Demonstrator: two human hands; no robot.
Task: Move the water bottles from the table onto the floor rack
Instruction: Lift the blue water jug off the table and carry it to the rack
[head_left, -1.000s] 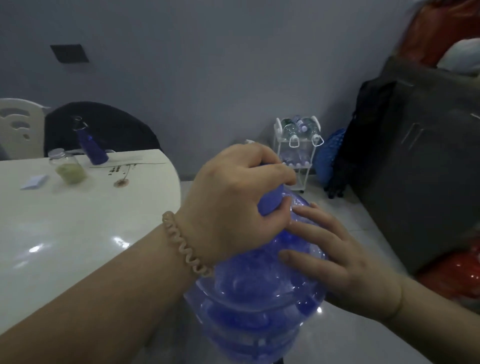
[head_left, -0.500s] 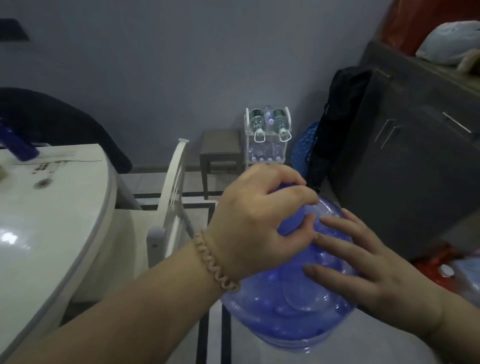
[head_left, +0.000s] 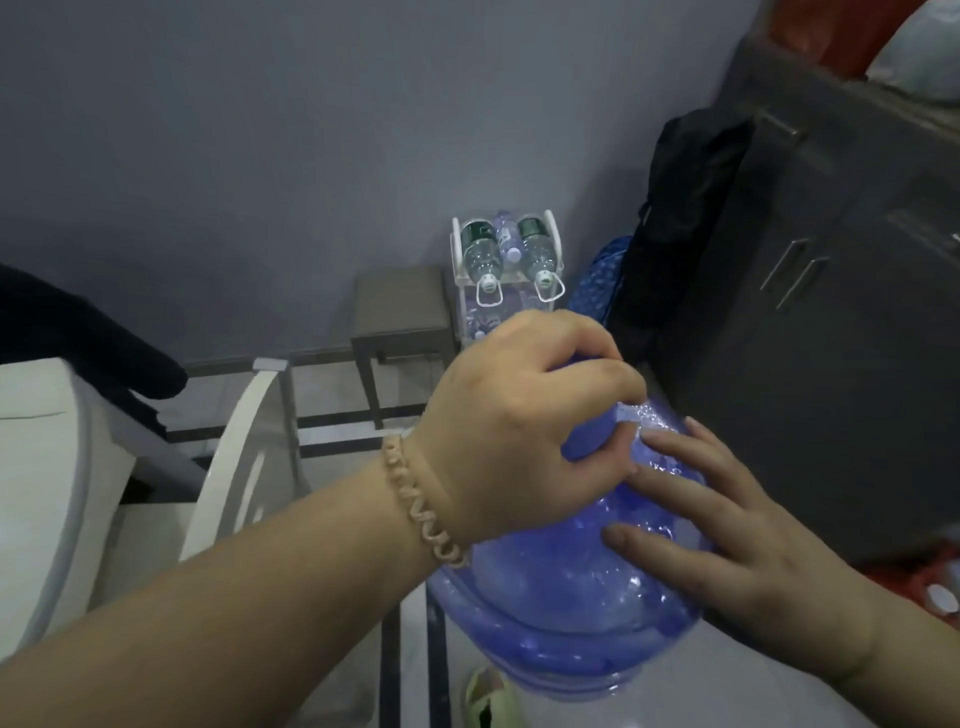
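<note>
Both hands hold one large blue water jug (head_left: 566, 587) over the floor: left hand (head_left: 524, 421) clenched around its neck, right hand (head_left: 727, 535) spread flat on its shoulder. Floor rack (head_left: 506, 275) stands at twelve o'clock, well apart.

Glossy plastic, matt surroundings

The big blue jug (head_left: 566, 587) is translucent, shiny plastic; the bench (head_left: 36, 467) is glossy white; the rack's bottles (head_left: 480, 254) are clear plastic; the cabinet (head_left: 831, 312) looks matt dark wood; the floor (head_left: 343, 395) is polished tile.
</note>
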